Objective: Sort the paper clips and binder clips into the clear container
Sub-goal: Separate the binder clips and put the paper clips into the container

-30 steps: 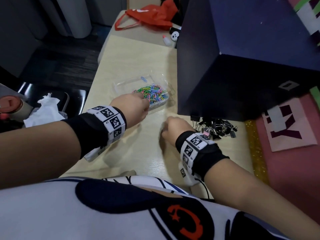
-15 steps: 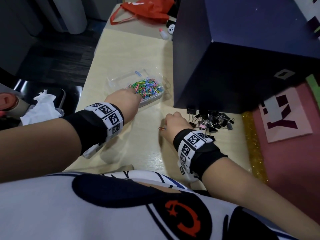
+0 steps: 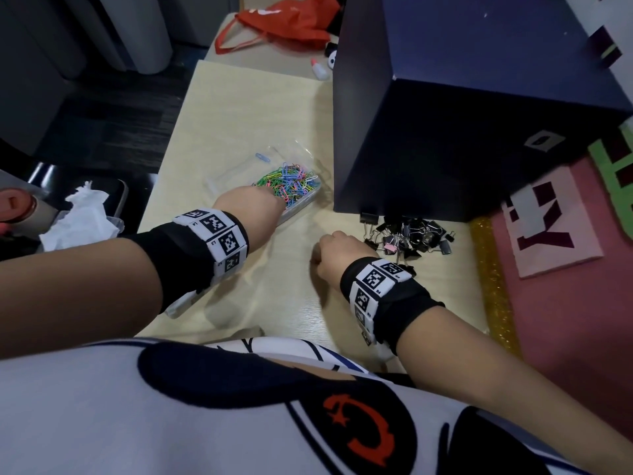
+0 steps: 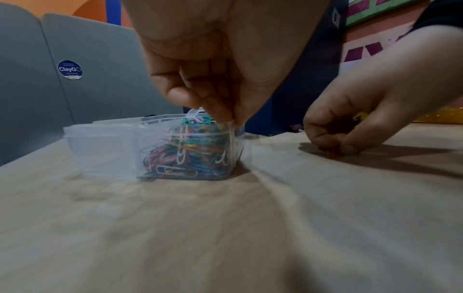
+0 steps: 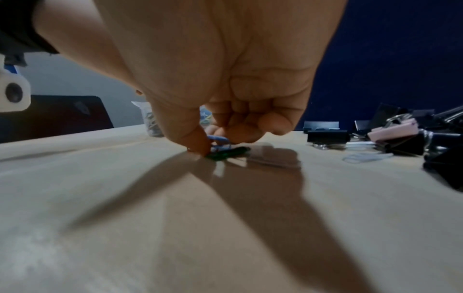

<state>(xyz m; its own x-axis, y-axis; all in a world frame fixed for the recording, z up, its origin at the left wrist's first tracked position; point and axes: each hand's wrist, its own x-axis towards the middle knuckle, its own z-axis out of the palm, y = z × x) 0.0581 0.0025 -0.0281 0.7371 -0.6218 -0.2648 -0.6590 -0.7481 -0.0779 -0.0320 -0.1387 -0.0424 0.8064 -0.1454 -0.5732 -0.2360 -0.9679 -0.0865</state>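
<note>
A clear container (image 3: 233, 173) on the pale table (image 3: 239, 97) holds a heap of coloured paper clips (image 3: 291, 183). My left hand (image 3: 253, 207) is at its near rim; in the left wrist view the thumb and forefinger (image 4: 220, 113) pinch the container (image 4: 105, 146) wall at its corner. My right hand (image 3: 337, 250) is curled, fingertips down on the table, left of a pile of black binder clips (image 3: 407, 234). In the right wrist view it pinches a blue paper clip (image 5: 219, 138) above a green one (image 5: 230, 152). A white paper clip (image 5: 363, 157) lies loose beside the binder clips (image 5: 400, 136).
A big dark blue box (image 3: 479, 114) stands right behind the binder clips and beside the container. A red bag (image 3: 284, 22) and a small bottle (image 3: 320, 68) lie at the far end. A pink lettered mat (image 3: 555, 231) borders the table on the right; crumpled tissue (image 3: 82, 217) lies off the left edge.
The left hand has edged forward onto the container's near rim. The right hand keeps its spot on the table, and the orange clip seen by its thumb is now hidden under it.
</note>
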